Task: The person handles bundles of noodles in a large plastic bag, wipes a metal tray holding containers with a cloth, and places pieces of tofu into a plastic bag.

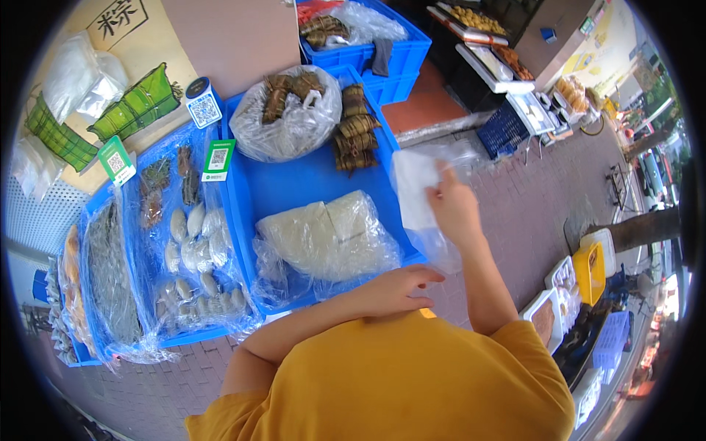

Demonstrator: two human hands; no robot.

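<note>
My right hand (453,206) is over a white sheet (413,190) among clear plastic bags (441,251) at the right side of a blue plastic crate (314,176); blur hides whether its fingers grip them. My left hand (398,289) is palm down by the crate's near right corner, fingers apart, holding nothing. In the crate lie pale flat slabs wrapped in clear plastic (331,234), a plastic bag (256,132) with leaf-wrapped bundles (277,96), and a row of tied leaf-wrapped bundles (356,127).
Left of the crate, blue crates hold plastic-wrapped pale oval pieces (196,245) and dark dried goods (110,275). Printed code signs (218,160) stand at their back. More stacked blue crates (364,55) are behind. A dark blue basket (502,132) and a yellow tray (589,273) are to the right.
</note>
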